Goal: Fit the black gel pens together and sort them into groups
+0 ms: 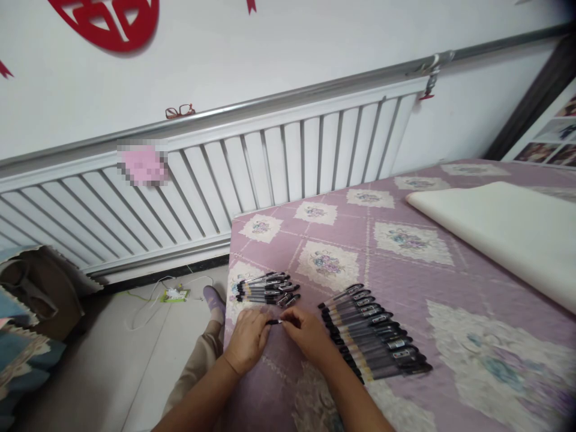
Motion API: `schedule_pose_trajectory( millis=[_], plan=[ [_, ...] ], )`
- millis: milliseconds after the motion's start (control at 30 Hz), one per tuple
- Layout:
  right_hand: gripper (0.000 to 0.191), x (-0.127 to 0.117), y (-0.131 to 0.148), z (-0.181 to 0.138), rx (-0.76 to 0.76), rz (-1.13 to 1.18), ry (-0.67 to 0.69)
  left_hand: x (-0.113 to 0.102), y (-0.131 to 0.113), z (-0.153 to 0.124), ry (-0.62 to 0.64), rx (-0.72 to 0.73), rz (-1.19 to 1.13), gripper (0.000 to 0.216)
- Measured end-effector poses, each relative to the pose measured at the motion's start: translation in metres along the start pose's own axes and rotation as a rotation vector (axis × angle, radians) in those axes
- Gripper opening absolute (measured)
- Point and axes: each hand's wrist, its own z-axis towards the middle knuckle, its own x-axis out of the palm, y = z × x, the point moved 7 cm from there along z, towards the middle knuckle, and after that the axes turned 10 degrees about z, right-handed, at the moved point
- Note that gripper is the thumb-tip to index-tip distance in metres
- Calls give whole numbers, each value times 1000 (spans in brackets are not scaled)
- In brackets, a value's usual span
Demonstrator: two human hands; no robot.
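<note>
Blue cloth (38,371) hangs at far left, and one red cut-out (117,45) is on the wall above the radiator (265,165). On the radiator is one pink item, blurred (143,165); one pair of glasses (180,111) sits above the pipe, and one strip (174,294) with white cords lies on the floor, near one foot (215,300). Next come two hands over the bed (292,360). The left hand (247,337) is closed on one dark pen (273,322), and the right hand (306,333) pinches its other end; its long axis runs left to right, almost level, with a pale end toward the right, the rest hidden by fingers. Just beyond lies a small bunch (265,288), too overlapped to count, lying left to right. Right of the hands is one row (378,336), more than ten pens, clip ends right, dark ends left, and farther right one cream sheet (495,222), folded
</note>
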Motion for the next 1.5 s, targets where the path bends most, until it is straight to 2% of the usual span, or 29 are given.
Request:
schedule_pose_trajectory(
  millis=[667, 967, 1133, 1333, 1500],
  plan=[
    [12, 5, 6, 0, -44, -81, 57, 4, 2, -1, 0, 20, -11, 22],
    [10, 11, 12, -2, -89, -305, 90, 4, 1, -1, 4, 15, 0, 21],
    [16, 13, 11, -5, -94, -430, 116, 6, 2, -1, 2, 16, 1, 19],
    [16, 12, 13, -8, -144, -368, 103, 6, 2, 0, 1, 28, -35, 21],
    [15, 14, 13, -7, -105, -428, 133, 6, 2, -1, -9, 28, -47, 22]
  ],
)
